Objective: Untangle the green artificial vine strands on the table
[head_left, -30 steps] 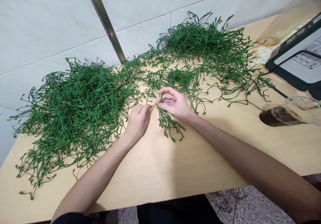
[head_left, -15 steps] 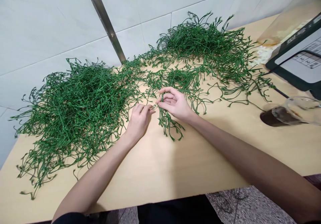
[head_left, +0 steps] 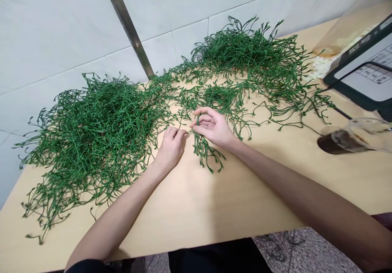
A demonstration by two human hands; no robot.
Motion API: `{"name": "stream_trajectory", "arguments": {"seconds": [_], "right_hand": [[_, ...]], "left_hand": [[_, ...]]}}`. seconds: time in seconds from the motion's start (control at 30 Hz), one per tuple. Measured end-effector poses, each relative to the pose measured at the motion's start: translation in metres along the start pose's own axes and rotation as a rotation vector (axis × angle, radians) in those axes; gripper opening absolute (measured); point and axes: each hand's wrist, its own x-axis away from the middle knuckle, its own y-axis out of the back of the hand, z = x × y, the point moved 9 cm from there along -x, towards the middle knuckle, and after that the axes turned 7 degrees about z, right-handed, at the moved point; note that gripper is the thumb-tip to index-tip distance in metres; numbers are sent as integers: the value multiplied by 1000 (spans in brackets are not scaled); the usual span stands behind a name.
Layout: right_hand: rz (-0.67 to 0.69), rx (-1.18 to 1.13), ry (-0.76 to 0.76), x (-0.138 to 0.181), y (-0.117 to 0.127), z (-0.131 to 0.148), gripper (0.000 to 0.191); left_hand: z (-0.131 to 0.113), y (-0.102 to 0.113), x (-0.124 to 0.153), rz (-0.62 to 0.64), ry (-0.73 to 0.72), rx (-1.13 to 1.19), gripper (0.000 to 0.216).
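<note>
My right hand [head_left: 214, 128] is closed round a small bunch of green plastic plant stems [head_left: 208, 154], whose forked tips hang down towards the table. Just left of it, my left hand [head_left: 172, 144] is closed in a pinch. A short thin strand [head_left: 189, 132] shows between the fingertips of both hands, and its far end is hidden in the left fingers. Beyond the hands lie loose stems [head_left: 219, 95]. A big tangled heap of the same stems [head_left: 92, 134] spreads beside my left hand.
Another heap of stems [head_left: 245, 46] lies against the tiled wall [head_left: 190, 3]. At the right of the wooden table [head_left: 260, 199] are a clear cup with dark liquid [head_left: 339, 142] and a dark-edged box with a white label [head_left: 364, 73]. A metal bar [head_left: 130, 30] runs down the wall.
My left fingers have curled in a little more, and less of the thin strand shows between the hands. The right hand and its bunch have hardly moved.
</note>
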Motion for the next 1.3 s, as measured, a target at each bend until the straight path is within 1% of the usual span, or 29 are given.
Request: {"name": "stream_trajectory", "arguments": {"seconds": [0.13, 0.23, 0.3, 0.47, 0.77, 0.9, 1.03, 1.13, 1.3], "right_hand": [[-11, 3, 4, -1, 1, -1, 39], [-20, 5, 3, -1, 3, -2, 38], [-26, 10, 3, -1, 3, -2, 37], [-34, 21, 4, -2, 5, -3, 36], [-28, 17, -1, -2, 4, -4, 37], [-14, 10, -9, -2, 3, -3, 38], [-6, -17, -15, -1, 2, -3, 39], [11, -9, -9, 0, -1, -2, 39], [32, 2, 1, 0, -2, 0, 39]], "left_hand": [[-2, -1, 0, 12, -23, 46, 17], [1, 0, 1, 9, -2, 112, 13], [2, 2, 1, 10, 3, 127, 15], [-6, 2, 0, 38, -69, 108, 20], [-3, 9, 0, -33, -63, 146, 10], [2, 12, 1, -51, -12, 195, 4], [5, 11, 1, -50, 32, 168, 8], [4, 9, 0, -26, 28, 154, 12], [-1, 11, -1, -18, 4, 114, 11]]}}
